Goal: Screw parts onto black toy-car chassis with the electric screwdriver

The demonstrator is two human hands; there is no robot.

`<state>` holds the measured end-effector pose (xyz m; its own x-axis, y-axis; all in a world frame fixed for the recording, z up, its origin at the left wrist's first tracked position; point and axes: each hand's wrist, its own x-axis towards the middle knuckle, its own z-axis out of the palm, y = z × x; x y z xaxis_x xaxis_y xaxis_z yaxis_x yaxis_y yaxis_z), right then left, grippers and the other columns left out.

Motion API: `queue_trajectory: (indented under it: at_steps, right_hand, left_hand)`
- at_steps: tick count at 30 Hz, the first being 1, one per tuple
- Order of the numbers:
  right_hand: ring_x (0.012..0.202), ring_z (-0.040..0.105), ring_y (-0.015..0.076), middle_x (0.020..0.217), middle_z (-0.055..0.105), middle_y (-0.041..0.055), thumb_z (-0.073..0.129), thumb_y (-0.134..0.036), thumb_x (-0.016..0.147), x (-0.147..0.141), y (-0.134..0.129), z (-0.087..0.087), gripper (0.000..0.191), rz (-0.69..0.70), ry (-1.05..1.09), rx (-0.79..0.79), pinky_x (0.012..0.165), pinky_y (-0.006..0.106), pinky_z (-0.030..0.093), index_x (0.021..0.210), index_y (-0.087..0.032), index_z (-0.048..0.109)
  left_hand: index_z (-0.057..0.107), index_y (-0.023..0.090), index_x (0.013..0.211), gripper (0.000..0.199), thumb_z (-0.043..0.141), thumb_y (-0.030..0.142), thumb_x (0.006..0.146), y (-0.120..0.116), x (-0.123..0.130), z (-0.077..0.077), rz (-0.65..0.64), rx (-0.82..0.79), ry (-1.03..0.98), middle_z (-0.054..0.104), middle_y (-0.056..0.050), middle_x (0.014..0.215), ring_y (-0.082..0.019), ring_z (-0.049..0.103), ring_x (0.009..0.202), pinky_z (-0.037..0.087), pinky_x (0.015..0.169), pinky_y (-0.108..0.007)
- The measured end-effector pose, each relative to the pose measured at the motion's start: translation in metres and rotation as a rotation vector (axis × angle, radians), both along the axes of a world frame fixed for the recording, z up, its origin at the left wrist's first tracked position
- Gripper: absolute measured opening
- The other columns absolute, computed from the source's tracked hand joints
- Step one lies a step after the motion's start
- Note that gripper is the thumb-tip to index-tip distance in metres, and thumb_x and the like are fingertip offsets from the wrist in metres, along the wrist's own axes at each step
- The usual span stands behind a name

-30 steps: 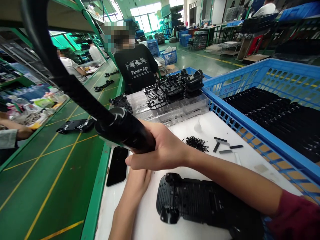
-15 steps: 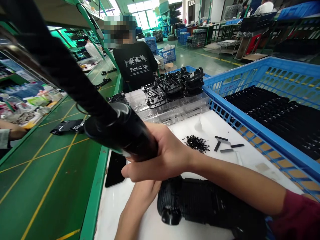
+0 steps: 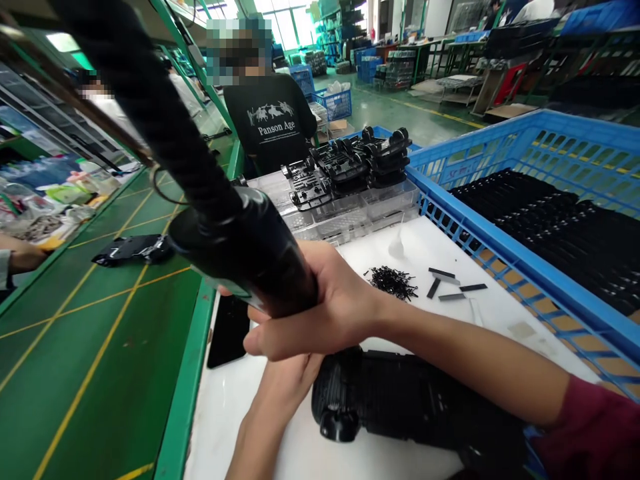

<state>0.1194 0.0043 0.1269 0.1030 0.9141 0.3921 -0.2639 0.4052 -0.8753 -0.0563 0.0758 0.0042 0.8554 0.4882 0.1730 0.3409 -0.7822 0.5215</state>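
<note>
the right hand (image 3: 335, 300) is clamped round the thick black barrel of an electric screwdriver (image 3: 240, 257), the thumb side passing under it. the tool is held tilted, its long black body rising toward the top left of the view and out of frame, with a thin wire loop (image 3: 167, 190) beside it. the left hand (image 3: 285, 380) sits just below, tucked under the right wrist; its fingers are hidden, so i cannot tell whether it is open or closed.

under the right forearm, a black plastic chassis (image 3: 400, 400) lies on the white table (image 3: 225, 413), with a maroon sleeve (image 3: 590, 433) at the right edge of the view. a black phone (image 3: 229, 331) lies near the table's left edge, just beyond the left hand. farther along are a small heap of black screws (image 3: 393, 283) and several dark strips (image 3: 450, 283).

stacked clear trays (image 3: 350, 220) hold black parts (image 3: 345, 167), and a blue crate (image 3: 525, 153) full of black pieces stands beside them. across the green bench (image 3: 100, 347), a co-worker (image 3: 265, 120) in a black t-shirt stands facing this way.
</note>
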Motion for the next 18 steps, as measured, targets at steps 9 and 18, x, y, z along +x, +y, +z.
queue_trajectory:
  at_steps: [9,18]
  right_hand:
    - [0.061,0.046,0.0089,0.067,0.047,-0.0083,0.087,-0.02,0.065,0.006,0.002,-0.008,0.041,0.17,0.076,0.033,0.055,0.024,0.037,0.075,-0.022,0.047]
    - [0.058,0.045,0.0086,0.065,0.048,-0.0088,0.087,-0.022,0.062,0.005,-0.002,0.001,0.041,0.129,0.126,-0.047,0.053,0.025,0.038,0.076,-0.022,0.049]
  left_hand:
    - [0.075,0.022,0.108,0.03,0.061,0.047,0.099,0.002,-0.001,-0.008,-0.003,-0.033,0.001,0.078,-0.009,0.1,-0.034,0.073,0.1,0.063,0.089,-0.048]
    - [0.078,0.025,0.114,0.034,0.068,0.051,0.095,0.005,0.002,0.012,-0.041,-0.059,0.071,0.078,-0.009,0.114,-0.039,0.071,0.112,0.065,0.078,-0.043]
